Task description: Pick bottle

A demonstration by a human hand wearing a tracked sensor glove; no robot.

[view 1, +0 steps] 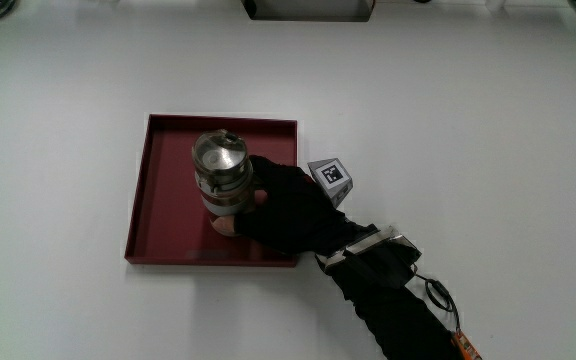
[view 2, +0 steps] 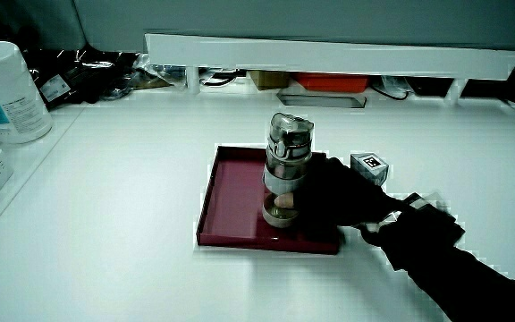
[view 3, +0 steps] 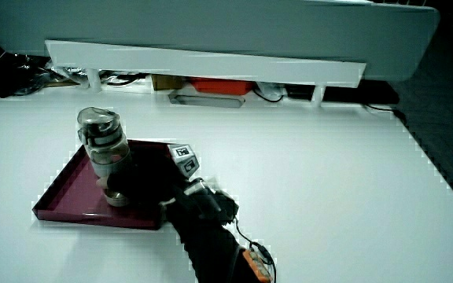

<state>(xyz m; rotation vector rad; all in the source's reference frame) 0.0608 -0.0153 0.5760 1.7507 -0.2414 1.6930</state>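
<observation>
A clear bottle (view 1: 221,173) with a metal lid stands upright in a dark red tray (view 1: 168,215) on the white table. In both side views the bottle (view 2: 286,165) (view 3: 103,148) rises above the tray floor (view 2: 235,201) (view 3: 69,192). The black-gloved hand (view 1: 286,205) reaches over the tray's edge nearest the person and wraps around the bottle's lower body. Its fingers (view 2: 325,192) are closed on the bottle, and the patterned cube (view 1: 332,176) sits on the hand's back. The hand (view 3: 152,185) and forearm show in the side views too.
A low white partition (view 2: 329,54) (view 3: 203,63) runs along the table's edge farthest from the person, with boxes and cables under it. A white canister (view 2: 3,89) stands near a table corner beside dark clutter.
</observation>
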